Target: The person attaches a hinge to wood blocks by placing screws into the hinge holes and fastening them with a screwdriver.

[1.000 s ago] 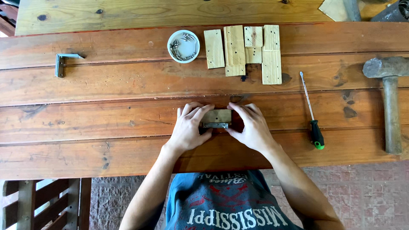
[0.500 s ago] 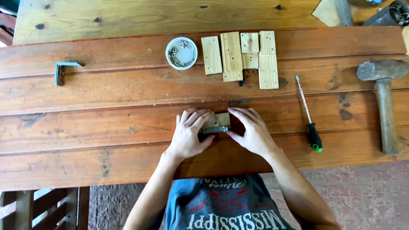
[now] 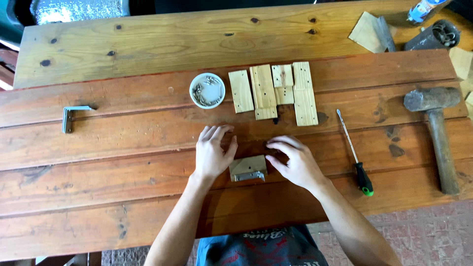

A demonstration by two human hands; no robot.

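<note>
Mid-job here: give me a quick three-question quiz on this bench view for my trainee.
1. True or false: the screwdriver lies to the right of the right hand.
2. What sits between the left hand and the right hand?
A. a hammer
B. a small wooden block with a metal bracket
C. a white bowl
3. Fill in: the white bowl of screws stands just left of the row of wooden ____.

Key: 1 true; 2 B, the small wooden block with a metal bracket; 3 pieces.

Wooden table bears hammer, screwdriver, bowl, perhaps of screws
</note>
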